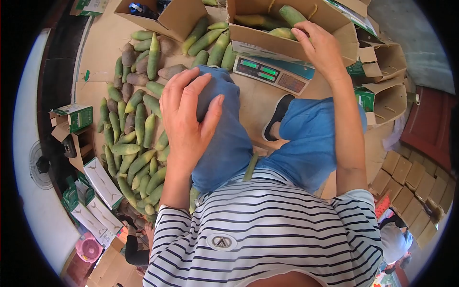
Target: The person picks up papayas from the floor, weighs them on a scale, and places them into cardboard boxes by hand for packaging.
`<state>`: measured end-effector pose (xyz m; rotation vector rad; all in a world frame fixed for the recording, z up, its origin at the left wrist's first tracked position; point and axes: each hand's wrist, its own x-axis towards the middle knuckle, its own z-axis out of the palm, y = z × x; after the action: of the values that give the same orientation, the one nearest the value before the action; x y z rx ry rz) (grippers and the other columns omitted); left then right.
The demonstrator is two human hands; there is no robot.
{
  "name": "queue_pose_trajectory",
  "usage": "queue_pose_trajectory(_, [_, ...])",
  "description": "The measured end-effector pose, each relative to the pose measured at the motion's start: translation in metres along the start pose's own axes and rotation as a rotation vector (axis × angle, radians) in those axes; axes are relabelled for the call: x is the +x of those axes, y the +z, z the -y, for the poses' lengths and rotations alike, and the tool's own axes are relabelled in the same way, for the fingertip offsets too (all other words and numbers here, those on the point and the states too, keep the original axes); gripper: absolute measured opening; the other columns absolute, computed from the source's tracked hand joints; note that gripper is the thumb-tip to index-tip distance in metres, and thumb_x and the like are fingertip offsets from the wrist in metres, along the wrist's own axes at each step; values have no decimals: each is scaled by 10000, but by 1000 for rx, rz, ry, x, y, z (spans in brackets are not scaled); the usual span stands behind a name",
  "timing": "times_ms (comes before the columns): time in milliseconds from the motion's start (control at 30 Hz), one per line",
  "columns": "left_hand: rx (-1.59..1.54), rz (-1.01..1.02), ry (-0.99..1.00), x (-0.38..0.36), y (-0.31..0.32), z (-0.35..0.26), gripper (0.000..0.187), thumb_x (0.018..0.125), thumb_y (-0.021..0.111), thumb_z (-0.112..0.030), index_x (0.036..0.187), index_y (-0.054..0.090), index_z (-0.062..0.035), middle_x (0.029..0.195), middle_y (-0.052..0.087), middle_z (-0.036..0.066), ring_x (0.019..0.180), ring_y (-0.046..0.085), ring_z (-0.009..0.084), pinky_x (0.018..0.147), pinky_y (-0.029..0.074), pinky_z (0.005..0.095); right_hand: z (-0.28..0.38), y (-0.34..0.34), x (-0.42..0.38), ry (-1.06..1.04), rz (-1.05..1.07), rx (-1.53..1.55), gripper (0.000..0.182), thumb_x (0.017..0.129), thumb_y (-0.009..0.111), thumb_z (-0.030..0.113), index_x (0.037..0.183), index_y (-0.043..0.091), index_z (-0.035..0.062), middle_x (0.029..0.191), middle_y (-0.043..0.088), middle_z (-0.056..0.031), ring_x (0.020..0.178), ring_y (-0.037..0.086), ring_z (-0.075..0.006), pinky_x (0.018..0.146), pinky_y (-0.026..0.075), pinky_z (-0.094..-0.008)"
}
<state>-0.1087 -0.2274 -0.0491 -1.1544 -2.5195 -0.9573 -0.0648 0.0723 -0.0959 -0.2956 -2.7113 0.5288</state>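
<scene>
My right hand (319, 47) reaches over the near side of an open cardboard box (344, 40), its fingers closed around the near end of a green radish (291, 15). That radish lies tilted inside the box, above other green radishes (283, 32). Under the box is a digital scale (268, 75) with lit green displays. My left hand (189, 107) is held above my left knee, fingers spread and bent, with nothing in it. To its left, many green radishes (139, 122) lie in a loose pile on the floor, some dark reddish roots (137, 79) among them.
Another open carton (181, 19) stands at the top left of the box. Open green-and-brown cartons (387, 103) line the right side. White gift boxes (103, 182), a fan (40, 165) and a pink basin (89, 248) are at left. Stacked brown boxes (413, 179) sit at right, near another person (396, 241).
</scene>
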Motion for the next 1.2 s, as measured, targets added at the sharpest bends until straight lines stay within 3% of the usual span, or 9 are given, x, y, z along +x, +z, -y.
queue_pose_trajectory(100, [-50, -9, -28, 13, -1, -12, 377, 724, 700, -124, 1074, 581, -46, 1111, 550, 129, 1029, 518, 305, 876, 394, 392, 1, 0, 0, -21, -16, 4, 286, 903, 497, 341, 931, 607, 78, 870, 641, -91, 801, 606, -305, 673, 483, -394])
queue_pose_trajectory(267, [-81, -25, 292, 90, 2, -53, 261, 777, 651, -82, 1021, 587, -16, 999, 604, 159, 944, 584, 311, 818, 457, 385, 4, 1, 0, -41, -36, -18, 278, 901, 500, 335, 930, 602, 78, 866, 639, -90, 797, 606, -303, 672, 482, -393])
queue_pose_trajectory(333, [25, 85, 371, 120, 13, -71, 237, 790, 646, -173, 970, 594, -27, 887, 628, 150, 882, 607, 321, 763, 479, 410, 1, 3, -1, -55, -57, -30, 263, 897, 509, 324, 931, 600, 80, 862, 638, -88, 795, 606, -303, 671, 480, -393])
queue_pose_trajectory(433, [257, 225, 320, 149, 54, -75, 359, 778, 679, -191, 1054, 540, -9, 919, 607, 139, 887, 602, 268, 762, 477, 367, -6, 4, -1, 23, -11, -38, 228, 890, 526, 294, 932, 599, 82, 863, 637, -91, 805, 606, -303, 671, 476, -396])
queue_pose_trajectory(467, [153, 275, 274, 153, 72, -69, 269, 778, 645, -250, 943, 603, -42, 798, 636, 136, 825, 624, 311, 710, 497, 419, -8, 4, -1, 30, -40, -26, 217, 888, 530, 283, 935, 599, 83, 869, 636, -94, 809, 605, -302, 673, 475, -396])
queue_pose_trajectory(833, [463, 712, 430, 143, 163, -16, 186, 767, 600, -92, 943, 657, -72, 952, 637, 105, 897, 629, 277, 735, 487, 408, -29, -17, 12, 101, -189, 104, 251, 893, 520, 242, 1068, 595, 79, 995, 619, -117, 885, 605, -302, 748, 479, -374])
queue_pose_trajectory(967, [453, 909, 323, 148, 177, -14, 181, 766, 585, -79, 918, 683, -78, 985, 662, 108, 919, 646, 273, 731, 508, 401, -74, -27, 39, -81, -230, -167, 268, 894, 540, 274, 1064, 595, 75, 979, 617, -131, 872, 618, -270, 741, 481, -351])
queue_pose_trajectory(1100, [371, 925, 359, 150, 183, -13, 178, 761, 574, -63, 895, 689, -81, 941, 676, 109, 883, 660, 270, 697, 527, 389, -92, -34, 68, 9, -51, -284, 339, 824, 541, 118, 1145, 537, 9, 1175, 520, -213, 1095, 485, -386, 936, 402, -422])
queue_pose_trajectory(1200, [361, 933, 366, 151, 185, -11, 177, 762, 586, -75, 901, 695, -89, 935, 680, 97, 881, 661, 262, 684, 520, 378, -138, -7, 81, -17, 6, -439, 379, 812, 560, 131, 1169, 525, 9, 1164, 532, -226, 1088, 493, -392, 935, 408, -427])
